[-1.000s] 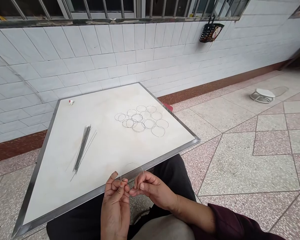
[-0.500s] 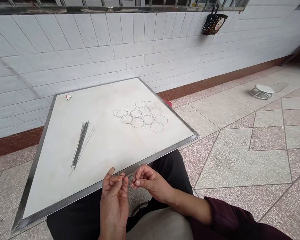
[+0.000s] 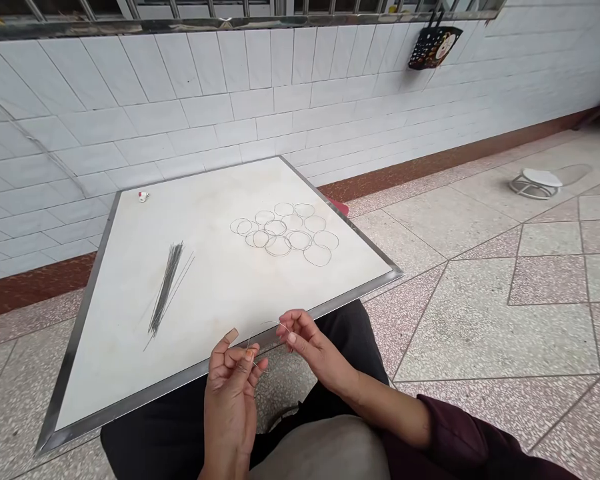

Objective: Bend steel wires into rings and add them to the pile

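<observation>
A thin curved wire (image 3: 249, 343) runs between my two hands just over the table's near edge. My left hand (image 3: 233, 380), palm up, pinches it between thumb and fingers. Higher and to the right, my right hand (image 3: 313, 347) grips another part of the wire between thumb and fingertips. On the white table (image 3: 220, 280) beyond them lies a cluster of overlapping wire rings (image 3: 299, 241). To the left rests a bundle of straight wires (image 3: 166, 290), with a couple lying loose beside it.
A small red and white object (image 3: 143, 197) sits near the table's far left corner. The table has a metal edge (image 3: 360, 294) close to my knees. A white stool (image 3: 536, 183) stands on the floor at right. A dark bag (image 3: 434, 48) hangs on the tiled wall.
My right hand has moved up and away from my left hand, taking its end of the wire along. My left hand keeps its pinch. The whole view has shifted slightly.
</observation>
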Demonstrator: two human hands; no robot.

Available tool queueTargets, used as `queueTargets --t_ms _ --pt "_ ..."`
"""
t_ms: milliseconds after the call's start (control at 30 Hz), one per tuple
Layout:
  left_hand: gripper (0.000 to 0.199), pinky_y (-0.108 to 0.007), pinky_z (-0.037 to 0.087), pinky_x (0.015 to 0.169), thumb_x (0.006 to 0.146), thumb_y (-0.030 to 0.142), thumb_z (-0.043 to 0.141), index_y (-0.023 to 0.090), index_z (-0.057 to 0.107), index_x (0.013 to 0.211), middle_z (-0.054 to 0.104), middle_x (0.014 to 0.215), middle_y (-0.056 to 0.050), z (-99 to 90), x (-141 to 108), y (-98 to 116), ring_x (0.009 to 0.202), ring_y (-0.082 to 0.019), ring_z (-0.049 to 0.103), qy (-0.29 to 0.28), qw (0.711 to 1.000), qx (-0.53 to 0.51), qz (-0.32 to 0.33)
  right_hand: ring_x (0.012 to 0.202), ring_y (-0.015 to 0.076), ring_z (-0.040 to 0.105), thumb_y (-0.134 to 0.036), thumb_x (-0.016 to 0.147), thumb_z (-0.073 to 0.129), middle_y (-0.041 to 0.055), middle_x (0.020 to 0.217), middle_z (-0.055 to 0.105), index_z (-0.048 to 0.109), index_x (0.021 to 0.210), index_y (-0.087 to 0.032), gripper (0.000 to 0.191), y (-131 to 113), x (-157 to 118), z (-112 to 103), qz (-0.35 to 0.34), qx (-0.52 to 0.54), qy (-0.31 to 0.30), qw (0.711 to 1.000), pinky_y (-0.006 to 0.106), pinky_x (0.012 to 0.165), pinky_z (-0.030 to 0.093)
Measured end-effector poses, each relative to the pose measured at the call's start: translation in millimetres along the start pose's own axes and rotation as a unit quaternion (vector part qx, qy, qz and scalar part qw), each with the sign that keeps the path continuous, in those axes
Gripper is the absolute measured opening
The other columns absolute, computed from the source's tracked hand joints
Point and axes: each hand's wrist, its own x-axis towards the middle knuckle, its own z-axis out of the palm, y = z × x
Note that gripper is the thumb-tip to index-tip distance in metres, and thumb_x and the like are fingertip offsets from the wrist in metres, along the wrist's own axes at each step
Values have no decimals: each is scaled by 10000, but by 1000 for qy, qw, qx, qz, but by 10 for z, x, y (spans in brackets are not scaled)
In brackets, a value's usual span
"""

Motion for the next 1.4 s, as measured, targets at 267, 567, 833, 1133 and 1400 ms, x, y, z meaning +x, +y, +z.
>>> queueTargets --t_ms 267,567,833,1133,1400 --pt "573 -348 551 746 693 328 821 196 589 1200 702 772 -4 -66 25 38 851 -223 670 -68 977 201 22 977 204 554 -336 923 645 60 991 659 694 1059 -267 160 -345 176 -107 -272 -394 -118 870 364 920 424" --pt "745 -316 489 613 655 457 811 181 549 1296 710 688 3 74 -86 159 624 -189 612 -71 954 287 -38 892 152 571 -329 969 579 36 896 693 675 968 -196 165 -331 267 -96 -318 -466 -217 797 319 889 457" --pt "697 -354 528 709 687 409 799 173 551 1294 723 745 -18 -44 16 83 720 -223 688 -98 961 246 -80 828 156 519 -232 955 578 37 848 628 572 927 -171 68 -410 296 -102 -293 -465 -260 794 298 824 477" --pt "620 -310 515 769 754 337 781 206 538 1309 667 776 16 -123 70 32 738 -148 620 -124 972 165 -109 838 165 498 -187 941 553 40 860 606 538 928 -179 21 -341 285 -133 -285 -455 -237 809 293 777 475" --pt "667 -296 471 721 739 350 778 202 510 1331 639 732 29 -93 45 53 676 -137 573 -116 970 197 -86 934 172 539 -132 926 543 75 968 623 566 1019 -164 102 -429 257 -86 -266 -461 -278 800 304 852 494"
